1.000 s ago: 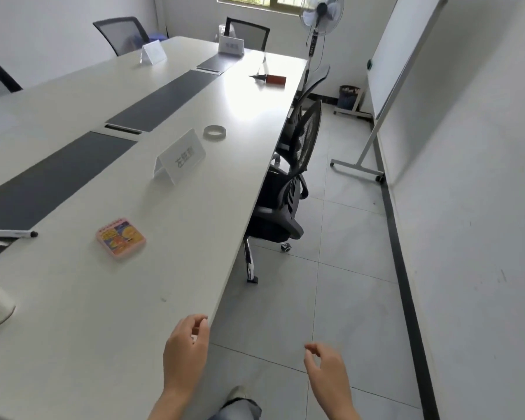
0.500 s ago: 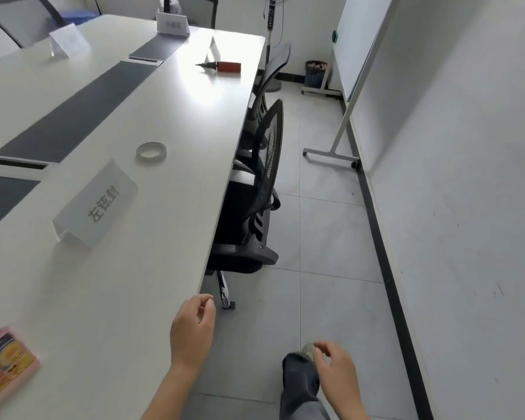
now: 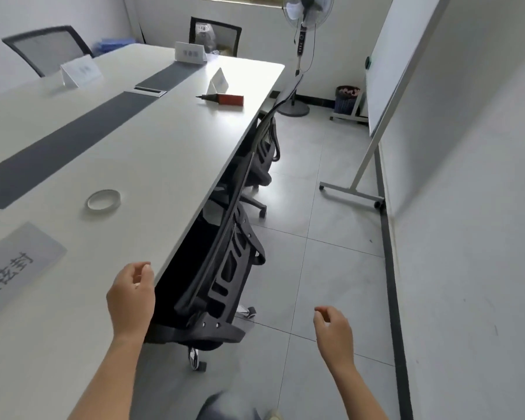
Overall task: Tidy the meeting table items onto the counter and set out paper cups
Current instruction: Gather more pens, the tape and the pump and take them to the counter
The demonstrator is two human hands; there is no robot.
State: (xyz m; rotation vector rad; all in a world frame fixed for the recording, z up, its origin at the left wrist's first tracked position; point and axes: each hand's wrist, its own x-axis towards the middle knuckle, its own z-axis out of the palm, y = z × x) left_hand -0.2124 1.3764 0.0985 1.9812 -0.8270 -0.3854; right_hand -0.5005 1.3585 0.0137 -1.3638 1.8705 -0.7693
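- Left hand (image 3: 131, 298), head view: it hangs over the near edge of the tabletop (image 3: 164, 153) with fingers loosely curled, holding nothing. My right hand (image 3: 334, 328) is out over the floor, relaxed and just as empty.
- Nearest thing to clear, I judge, is the tape roll (image 3: 103, 200). It lies flat on the white surface ahead of my left hand, well apart from it and beyond the name card (image 3: 15, 265).
- To lift it well I'd reach with the left, hook a finger inside the ring and pinch the rim. It looks thin, pale and nearly clear, so it is easy to miss.
- Further along lies a red item with a black tip (image 3: 222, 99), possibly a marker. I'd mind the chair (image 3: 225, 259) tucked under the edge.
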